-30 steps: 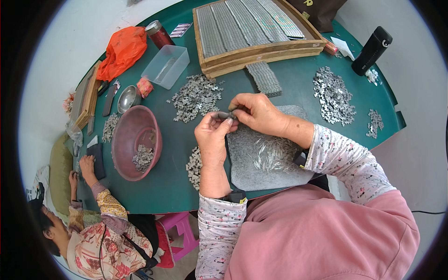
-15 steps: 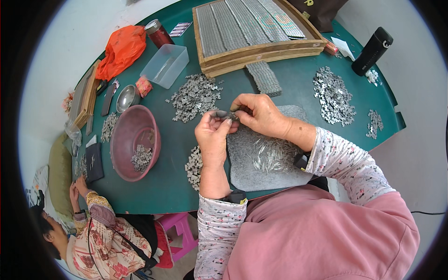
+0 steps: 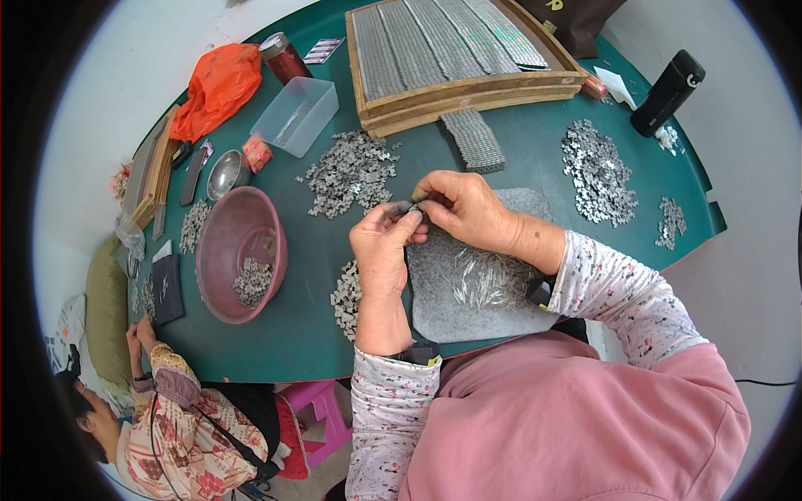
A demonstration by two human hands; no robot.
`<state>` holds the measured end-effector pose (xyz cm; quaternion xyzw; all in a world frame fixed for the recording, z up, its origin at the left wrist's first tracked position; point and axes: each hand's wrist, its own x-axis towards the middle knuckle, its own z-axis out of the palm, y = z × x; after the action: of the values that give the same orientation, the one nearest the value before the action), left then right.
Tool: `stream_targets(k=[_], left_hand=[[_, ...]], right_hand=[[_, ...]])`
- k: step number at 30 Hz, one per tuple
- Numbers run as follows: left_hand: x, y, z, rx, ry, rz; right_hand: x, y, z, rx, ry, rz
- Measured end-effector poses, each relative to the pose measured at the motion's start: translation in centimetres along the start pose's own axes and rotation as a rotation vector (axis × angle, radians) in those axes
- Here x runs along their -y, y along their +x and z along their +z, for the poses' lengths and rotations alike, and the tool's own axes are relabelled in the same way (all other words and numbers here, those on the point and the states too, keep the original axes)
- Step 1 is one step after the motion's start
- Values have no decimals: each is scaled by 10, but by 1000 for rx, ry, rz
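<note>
Over the far left part of a grey felt mat (image 3: 443, 321), my two hands meet fingertip to fingertip. My left hand (image 3: 386, 246) is closed in a pinch, thumb against fingers, on a small grey metal piece (image 3: 414, 207). Fingers of my right hand (image 3: 472, 210) pinch at the same piece from the right; most of it is hidden. Thin silvery pins (image 3: 484, 282) lie loose on the mat below my right wrist. Beside my left wrist is a heap of small light-grey pieces (image 3: 345, 305). A larger heap of grey metal pieces (image 3: 347, 174) lies beyond my left hand.
Wooden trays (image 3: 468, 96) of assembled metal rows stand at the back, a loose metal strip (image 3: 474, 140) before them. More pieces (image 3: 597, 175) and a black bottle (image 3: 667, 92) are at right. At left are a pink bowl (image 3: 213, 288), a clear box (image 3: 313, 125) and a co-worker (image 3: 192, 426).
My hands stay almost in place; the fingertips have closed more tightly together, covering more of the small piece. The rest looks the same.
</note>
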<state>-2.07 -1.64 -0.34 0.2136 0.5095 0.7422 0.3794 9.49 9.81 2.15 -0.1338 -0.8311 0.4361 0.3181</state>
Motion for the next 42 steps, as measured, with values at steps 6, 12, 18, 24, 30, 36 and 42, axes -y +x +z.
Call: stream_targets(k=[6,12,18,24,30,36,42], left_hand=[[-4,-1,6,42,31,-125],[-2,1,-3,-16,-144,-107],[-3,9,-14,-178,-136,31],[-8,8,-13,-265,-122,57],[-5,11,-18,-275,-191,41],[-6,9,-16,-169,-141,-31],[-7,5,-9,9,-99,-65]], right_hand=[[-3,-3,1,-49,-42,-45],[-3,7,8,-19,29,-67],[-27,58,7,103,-339,-14],[-40,74,33,214,-684,-46],[-40,67,23,200,-637,-114],[-13,42,0,231,6,102],[-5,22,1,182,306,210]])
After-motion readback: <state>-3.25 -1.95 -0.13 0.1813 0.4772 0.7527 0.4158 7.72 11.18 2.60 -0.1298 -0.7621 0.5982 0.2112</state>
